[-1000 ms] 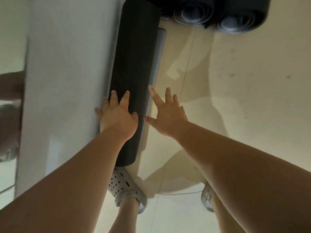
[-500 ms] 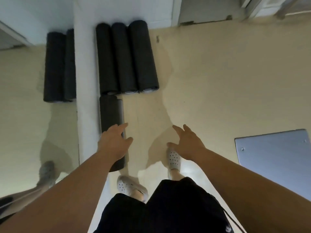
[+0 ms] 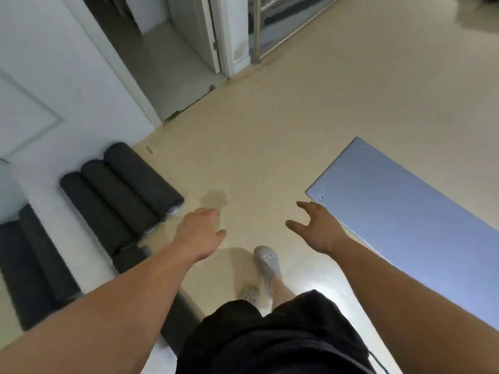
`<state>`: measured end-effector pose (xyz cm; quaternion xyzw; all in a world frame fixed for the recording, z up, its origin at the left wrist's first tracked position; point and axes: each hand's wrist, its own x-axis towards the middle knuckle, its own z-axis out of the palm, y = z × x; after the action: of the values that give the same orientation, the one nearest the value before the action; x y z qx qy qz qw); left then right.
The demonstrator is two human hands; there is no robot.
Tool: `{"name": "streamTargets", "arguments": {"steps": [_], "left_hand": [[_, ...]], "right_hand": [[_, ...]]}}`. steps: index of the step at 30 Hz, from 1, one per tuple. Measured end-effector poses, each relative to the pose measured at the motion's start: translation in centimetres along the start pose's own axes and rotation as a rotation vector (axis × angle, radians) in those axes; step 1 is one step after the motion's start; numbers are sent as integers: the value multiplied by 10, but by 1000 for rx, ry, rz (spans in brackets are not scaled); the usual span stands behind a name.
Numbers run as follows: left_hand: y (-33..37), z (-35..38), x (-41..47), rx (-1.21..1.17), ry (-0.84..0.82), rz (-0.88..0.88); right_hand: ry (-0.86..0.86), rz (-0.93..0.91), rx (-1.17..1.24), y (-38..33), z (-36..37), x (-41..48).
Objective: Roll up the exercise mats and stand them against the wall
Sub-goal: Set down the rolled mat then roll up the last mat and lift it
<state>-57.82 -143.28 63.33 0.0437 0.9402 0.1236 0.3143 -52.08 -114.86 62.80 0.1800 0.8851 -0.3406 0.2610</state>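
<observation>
Against wall (image 3: 67, 103): three rolled mats (image 3: 118, 195), touching.

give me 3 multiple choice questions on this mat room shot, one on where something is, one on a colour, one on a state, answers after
1. Where does the unrolled mat lie?
A. flat on the floor, to the person's right
B. leaning on a door
C. on a table

2. What colour is the unrolled mat?
A. red
B. blue-grey
C. green

3. What are the left hand and right hand doing?
A. both clenched into fists
B. the left holds a bottle
C. both open, holding nothing

Answers:
1 A, it lies spread out on the floor just beyond the right hand.
2 B, its surface shows blue-grey, unlike the dark rolled mats.
3 C, the fingers are relaxed in the air with nothing in them.
</observation>
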Motion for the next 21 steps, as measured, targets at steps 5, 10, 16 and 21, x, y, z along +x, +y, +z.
{"name": "streamTargets", "arguments": {"steps": [5,10,16,21], "left_hand": [[113,28,-5,179,-98,237],[249,78,-50,330,-108,458],[420,164,-111,435,-63,650],[573,291,-207,569,-175,806]], "right_hand": [[158,218,119,112,-28,-113],[378,403,280,238,-55,-228],[588,531,420,402,-89,-346],[568,659,456,544,-104,-450]]}}
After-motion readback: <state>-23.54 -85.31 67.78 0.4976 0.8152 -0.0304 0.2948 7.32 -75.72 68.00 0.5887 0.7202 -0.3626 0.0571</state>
